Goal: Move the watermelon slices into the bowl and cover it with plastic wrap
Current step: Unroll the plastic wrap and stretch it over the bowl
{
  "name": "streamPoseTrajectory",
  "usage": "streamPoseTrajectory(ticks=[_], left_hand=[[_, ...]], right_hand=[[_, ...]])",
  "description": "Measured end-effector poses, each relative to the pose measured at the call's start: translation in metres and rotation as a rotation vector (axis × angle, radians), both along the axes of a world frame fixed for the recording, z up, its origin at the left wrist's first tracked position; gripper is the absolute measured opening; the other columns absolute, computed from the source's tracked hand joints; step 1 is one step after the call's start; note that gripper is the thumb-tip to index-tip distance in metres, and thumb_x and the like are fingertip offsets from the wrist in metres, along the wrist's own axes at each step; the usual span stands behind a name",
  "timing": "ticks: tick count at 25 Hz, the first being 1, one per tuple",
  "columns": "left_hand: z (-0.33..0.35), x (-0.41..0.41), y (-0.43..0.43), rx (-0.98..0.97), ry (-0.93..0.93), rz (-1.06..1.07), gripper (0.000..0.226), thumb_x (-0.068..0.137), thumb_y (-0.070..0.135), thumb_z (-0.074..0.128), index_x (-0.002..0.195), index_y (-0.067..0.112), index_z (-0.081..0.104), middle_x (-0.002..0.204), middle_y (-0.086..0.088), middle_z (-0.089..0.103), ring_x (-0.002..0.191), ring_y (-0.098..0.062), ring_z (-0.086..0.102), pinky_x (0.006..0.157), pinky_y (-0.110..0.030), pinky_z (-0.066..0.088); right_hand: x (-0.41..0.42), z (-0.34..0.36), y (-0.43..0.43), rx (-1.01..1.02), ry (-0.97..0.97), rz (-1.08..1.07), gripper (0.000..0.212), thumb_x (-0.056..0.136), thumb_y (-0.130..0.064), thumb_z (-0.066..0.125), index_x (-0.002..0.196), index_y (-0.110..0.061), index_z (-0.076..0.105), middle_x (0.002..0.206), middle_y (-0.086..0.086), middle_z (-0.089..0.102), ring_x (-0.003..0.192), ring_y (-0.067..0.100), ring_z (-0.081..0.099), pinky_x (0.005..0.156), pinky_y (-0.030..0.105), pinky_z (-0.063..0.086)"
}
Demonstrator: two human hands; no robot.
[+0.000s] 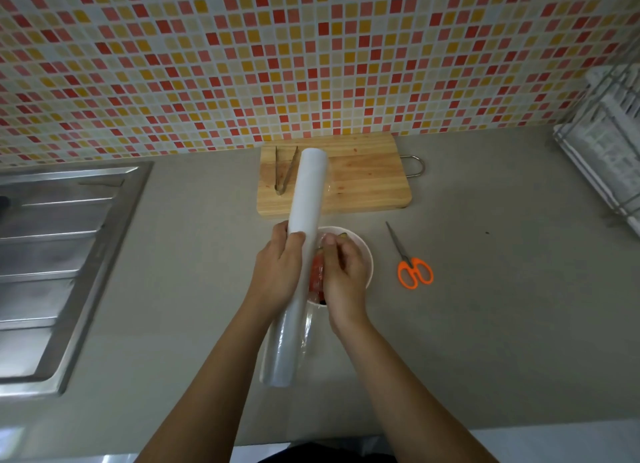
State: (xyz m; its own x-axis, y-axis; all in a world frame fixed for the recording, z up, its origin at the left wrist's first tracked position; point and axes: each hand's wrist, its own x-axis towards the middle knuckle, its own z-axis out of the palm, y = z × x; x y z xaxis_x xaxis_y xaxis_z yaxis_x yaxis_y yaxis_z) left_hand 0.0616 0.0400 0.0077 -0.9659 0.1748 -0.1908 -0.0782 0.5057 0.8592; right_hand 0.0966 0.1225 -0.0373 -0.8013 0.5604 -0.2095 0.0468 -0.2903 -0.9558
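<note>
The white bowl (367, 255) with the red watermelon slices (316, 273) sits on the table (485, 324) right under both hands, partly hidden by them. The left hand (277, 268) grips the plastic wrap roll (306, 192) round its middle, the roll pointing away over the bowl's left edge, while the right hand (343, 272), fingers curled, pinches the loose film (308, 327) above the slices. Beyond lie a wooden cutting board (367, 178) with tongs (284, 172), orange scissors (411, 262) to the right, a steel sink (52, 255) to the left, a wire rack (609, 151) and a mosaic tiled wall (173, 64).
</note>
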Motion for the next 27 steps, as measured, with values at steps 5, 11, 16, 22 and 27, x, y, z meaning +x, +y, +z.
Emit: streamPoseTrajectory(ticks=[5,11,16,22,27], left_hand=[[0.005,0.002,0.005,0.015,0.034,-0.060,0.018,0.093,0.034,0.038,0.112,0.037,0.040,0.091,0.017,0.053,0.083,-0.004,0.055,0.062,-0.023,0.040],[0.001,-0.007,0.002,-0.109,0.127,-0.088,0.034,0.093,0.032,0.044,0.126,0.021,0.044,0.108,-0.003,0.056,0.096,-0.024,0.054,0.067,-0.025,0.039],[-0.011,-0.003,0.002,-0.442,0.285,0.038,0.050,0.091,0.043,0.049,0.117,0.000,0.050,0.103,-0.019,0.054,0.092,-0.036,0.055,0.075,-0.042,0.046],[-0.012,0.002,0.008,-0.128,0.004,0.037,0.040,0.089,0.060,0.038,0.102,0.023,0.040,0.095,-0.004,0.059,0.084,-0.024,0.060,0.068,-0.035,0.046],[-0.012,-0.003,0.012,-0.276,0.084,0.044,0.045,0.091,0.051,0.042,0.098,0.008,0.052,0.098,-0.015,0.062,0.088,-0.033,0.057,0.068,-0.037,0.042]], right_hand=[[-0.007,0.005,0.005,-0.265,-0.224,0.014,0.046,0.090,-0.054,0.040,0.084,-0.015,0.063,0.065,-0.002,0.064,0.060,0.011,0.062,0.057,0.026,0.048],[-0.010,0.002,0.003,0.153,-0.106,-0.103,0.030,0.094,-0.030,0.045,0.072,-0.014,0.057,0.058,-0.006,0.058,0.056,0.008,0.054,0.061,0.031,0.047],[-0.012,0.000,0.013,0.221,-0.110,-0.117,0.029,0.094,-0.029,0.047,0.065,-0.027,0.053,0.058,-0.015,0.060,0.059,-0.006,0.055,0.060,0.014,0.043],[-0.007,-0.002,0.032,0.049,-0.079,-0.076,0.025,0.093,-0.031,0.048,0.073,-0.024,0.061,0.080,-0.007,0.064,0.080,0.012,0.060,0.082,0.041,0.051],[-0.005,0.005,0.040,-0.055,-0.059,-0.073,0.025,0.094,-0.028,0.049,0.072,-0.023,0.061,0.074,-0.012,0.065,0.060,0.003,0.056,0.052,0.020,0.045]])
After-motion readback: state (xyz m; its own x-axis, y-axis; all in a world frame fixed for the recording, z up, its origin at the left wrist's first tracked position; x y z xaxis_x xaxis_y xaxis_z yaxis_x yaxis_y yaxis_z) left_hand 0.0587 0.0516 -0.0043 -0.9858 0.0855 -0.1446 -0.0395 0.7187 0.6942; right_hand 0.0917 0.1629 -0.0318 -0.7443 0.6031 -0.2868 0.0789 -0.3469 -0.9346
